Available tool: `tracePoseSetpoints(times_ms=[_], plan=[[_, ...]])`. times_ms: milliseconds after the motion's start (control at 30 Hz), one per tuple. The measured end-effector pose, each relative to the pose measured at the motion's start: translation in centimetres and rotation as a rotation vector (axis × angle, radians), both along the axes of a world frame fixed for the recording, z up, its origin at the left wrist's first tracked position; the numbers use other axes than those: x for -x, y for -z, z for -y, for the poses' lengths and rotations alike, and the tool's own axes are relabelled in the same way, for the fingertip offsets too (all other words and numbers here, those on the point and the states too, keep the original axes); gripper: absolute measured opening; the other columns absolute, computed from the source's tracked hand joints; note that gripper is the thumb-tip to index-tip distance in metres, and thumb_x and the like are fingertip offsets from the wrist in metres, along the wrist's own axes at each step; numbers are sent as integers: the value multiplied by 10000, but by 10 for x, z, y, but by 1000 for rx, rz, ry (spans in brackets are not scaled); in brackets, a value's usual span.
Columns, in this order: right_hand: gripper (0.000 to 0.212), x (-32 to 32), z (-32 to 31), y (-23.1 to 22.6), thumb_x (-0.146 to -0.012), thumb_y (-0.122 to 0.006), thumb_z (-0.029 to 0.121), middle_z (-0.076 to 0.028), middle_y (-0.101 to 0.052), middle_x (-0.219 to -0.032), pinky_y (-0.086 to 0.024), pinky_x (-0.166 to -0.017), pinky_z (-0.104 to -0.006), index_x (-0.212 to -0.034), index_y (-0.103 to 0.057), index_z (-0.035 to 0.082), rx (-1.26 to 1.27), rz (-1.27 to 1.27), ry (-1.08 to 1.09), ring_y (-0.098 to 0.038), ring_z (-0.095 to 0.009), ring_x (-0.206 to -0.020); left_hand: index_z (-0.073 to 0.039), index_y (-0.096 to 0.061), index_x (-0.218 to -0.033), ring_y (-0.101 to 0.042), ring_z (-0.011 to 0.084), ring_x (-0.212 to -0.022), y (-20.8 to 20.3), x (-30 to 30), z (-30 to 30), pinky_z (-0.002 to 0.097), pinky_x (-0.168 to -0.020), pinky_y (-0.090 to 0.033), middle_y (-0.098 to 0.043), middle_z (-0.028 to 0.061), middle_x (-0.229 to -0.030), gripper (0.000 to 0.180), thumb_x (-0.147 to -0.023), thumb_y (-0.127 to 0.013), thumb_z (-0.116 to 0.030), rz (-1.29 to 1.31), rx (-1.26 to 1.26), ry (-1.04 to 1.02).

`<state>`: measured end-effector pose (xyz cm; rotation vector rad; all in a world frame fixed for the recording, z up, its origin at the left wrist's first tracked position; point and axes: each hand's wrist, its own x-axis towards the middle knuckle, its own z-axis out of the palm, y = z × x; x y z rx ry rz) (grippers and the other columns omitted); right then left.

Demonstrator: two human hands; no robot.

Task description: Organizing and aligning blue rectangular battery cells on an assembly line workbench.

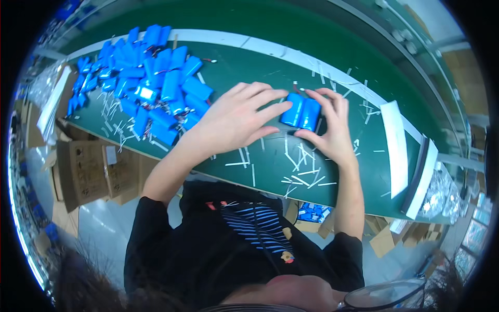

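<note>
A blue shrink-wrapped battery pack (300, 112), with two rounded cells side by side, lies on the green worktable (234, 179). A short wire lead with a white connector (295, 83) sticks out past its far edge. My right hand (332, 125) curves round the pack from the right, index finger by the far edge and thumb by the near edge. From the left, my left hand (241, 114) reaches in with fingers stretched and apart, its fingertips at the pack's left side. Beyond my left forearm spreads a big heap of similar blue battery packs (169, 86), several with leads showing.
Thin white strips (301, 164) litter the table near the pack, with more by the heap. A long white sheet (396, 148) lies at the right, near clear plastic bags (439, 197). Cardboard boxes (93, 171) stand below the table's left; another box (309, 226) below holds blue packs.
</note>
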<state>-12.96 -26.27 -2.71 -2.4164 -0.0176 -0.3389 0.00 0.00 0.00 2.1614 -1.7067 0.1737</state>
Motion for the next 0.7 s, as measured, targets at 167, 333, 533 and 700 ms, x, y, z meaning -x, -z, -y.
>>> tracePoseSetpoints(times_ms=[167,333,533,700], plan=[[737,-3,-4,1,-801,-921,317,-105,-559,-1462,-403,-1137,-452,-1458,-643,131,53,70,11,-477,-338,-1303,-94,-714,-1317,-619,286,-1224,-24,20,-88,425,-1068,-500,-638,74,-1416,448,-897,-830,-200,-181,7,-295],[632,-2,-11,6,-869,-864,288,-98,-582,-1447,-406,-1131,-454,-1443,-650,131,83,71,-18,-477,-329,-1311,-89,-735,-1250,-625,291,-1189,-6,34,-111,409,-1036,-505,-666,60,-1341,388,-881,-824,-169,-92,-59,-459],[512,-4,-18,4,-920,-804,242,-86,-602,-1432,-408,-1124,-461,-1398,-674,115,156,109,-39,-490,-325,-1302,-80,-701,-1258,-625,275,-1166,14,27,-116,388,-1024,-505,-672,50,-1299,365,-921,-780,-193,44,-17,-417],[446,-18,-15,-4,-917,-794,204,-74,-643,-1369,-416,-1113,-461,-1341,-705,98,212,220,-73,-528,-317,-1257,-77,-654,-1229,-622,222,-1088,20,30,-110,348,-957,-499,-663,49,-1187,306,-995,-716,-266,225,-76,-313]])
